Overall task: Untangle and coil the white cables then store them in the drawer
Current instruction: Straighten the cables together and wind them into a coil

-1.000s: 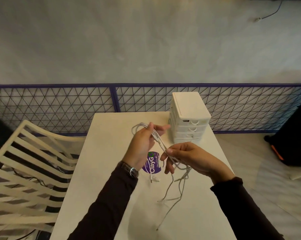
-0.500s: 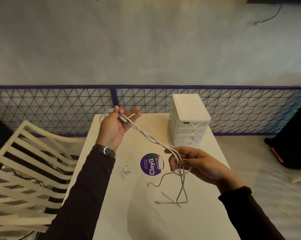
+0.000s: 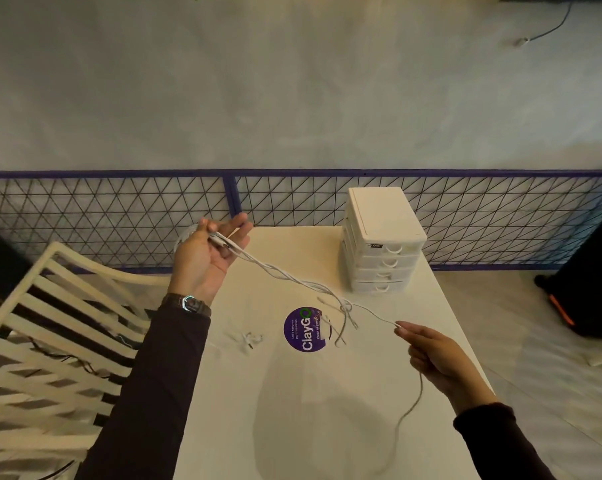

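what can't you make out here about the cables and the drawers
Head view, the only one:
- How many white cables are twisted together: strands too thin and overlapping.
- The loop behind the left hand: hidden by the palm.
- Contents of the drawer unit: all drawers shut.
- The small white item on the table: too blurred to identify.
- The strand's grip inside the right hand: fingers cover it.

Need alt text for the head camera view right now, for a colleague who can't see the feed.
A person's left hand holds a bundle of white cables raised over a cream table, while the right hand pinches one strand pulled out to the side. Loose ends dangle over a purple ClayGo sticker; a white four-drawer organiser, all drawers shut, stands at the far right.
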Available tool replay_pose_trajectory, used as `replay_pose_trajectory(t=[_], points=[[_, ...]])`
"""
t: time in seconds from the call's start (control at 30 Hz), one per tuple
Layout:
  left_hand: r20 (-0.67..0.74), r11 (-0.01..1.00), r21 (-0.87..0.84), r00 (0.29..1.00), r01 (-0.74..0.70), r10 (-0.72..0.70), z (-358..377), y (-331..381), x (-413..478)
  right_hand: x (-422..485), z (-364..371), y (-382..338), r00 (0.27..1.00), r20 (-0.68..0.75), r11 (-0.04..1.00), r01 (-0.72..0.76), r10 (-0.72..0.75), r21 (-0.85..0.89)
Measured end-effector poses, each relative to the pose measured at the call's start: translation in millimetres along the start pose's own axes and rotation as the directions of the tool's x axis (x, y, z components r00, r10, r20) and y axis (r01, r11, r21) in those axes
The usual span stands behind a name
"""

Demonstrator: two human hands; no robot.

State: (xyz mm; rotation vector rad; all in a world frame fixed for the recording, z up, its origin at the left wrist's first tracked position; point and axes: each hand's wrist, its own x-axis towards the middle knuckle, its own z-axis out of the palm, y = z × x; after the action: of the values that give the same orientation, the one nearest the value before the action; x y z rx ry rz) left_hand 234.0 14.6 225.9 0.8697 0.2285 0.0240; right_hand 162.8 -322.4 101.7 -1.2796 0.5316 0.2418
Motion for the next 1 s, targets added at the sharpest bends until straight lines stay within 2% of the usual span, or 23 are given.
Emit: replay_pose_trajectory(t=[0.1, 0.17, 0.2, 0.27, 0.37, 0.47, 0.53, 0.73, 0.8, 0.93, 1.0], points=[[-0.001, 1.0, -0.011, 1.0, -0.003, 0.003, -5, 0, 5, 0, -6, 7, 0.992, -0.084, 0.969, 0.075, -0.097, -0.234], [-0.01, 0.999, -0.032, 1.0, -0.002, 0.002, -7, 0, 7, 0, -7, 7, 0.967, -0.131, 0.892, 0.145, -0.22, -0.428], [-0.023, 0.999, -0.048, 1.0, -0.005, 0.004, -8, 2, 8, 1, -8, 6, 0.958, -0.126, 0.845, 0.161, -0.258, -0.51], [-0.058, 0.997, -0.079, 0.998, -0.022, 0.018, -12, 7, 10, 4, -13, 2, 0.969, -0.051, 0.788, 0.166, -0.242, -0.593], [-0.075, 0.994, -0.099, 0.996, -0.046, 0.039, -14, 13, 9, 8, -22, -2, 0.984, 0.091, 0.843, 0.179, -0.154, -0.507], [-0.077, 0.993, -0.112, 0.996, -0.048, 0.039, -12, 13, 9, 15, -21, -2, 0.981, 0.132, 0.923, 0.179, -0.141, -0.34], [-0.081, 0.991, -0.121, 0.996, -0.055, 0.045, -12, 13, 10, 17, -17, -1, 0.982, 0.129, 0.937, 0.172, -0.138, -0.304], [-0.086, 0.989, -0.139, 0.995, -0.055, 0.043, -15, 15, 12, 15, -16, 2, 0.966, 0.213, 0.909, 0.214, -0.144, -0.357], [-0.089, 0.989, -0.139, 0.995, -0.057, 0.045, -14, 13, 12, 13, -13, 3, 0.951, 0.26, 0.863, 0.269, -0.168, -0.427], [-0.102, 0.99, -0.123, 0.993, -0.066, 0.054, -14, 12, 12, 14, -5, 6, 0.928, 0.213, 0.774, 0.372, -0.305, -0.513], [-0.103, 0.988, -0.139, 0.994, -0.06, 0.046, -16, 14, 14, 17, -11, 6, 0.928, 0.254, 0.774, 0.367, -0.271, -0.516]])
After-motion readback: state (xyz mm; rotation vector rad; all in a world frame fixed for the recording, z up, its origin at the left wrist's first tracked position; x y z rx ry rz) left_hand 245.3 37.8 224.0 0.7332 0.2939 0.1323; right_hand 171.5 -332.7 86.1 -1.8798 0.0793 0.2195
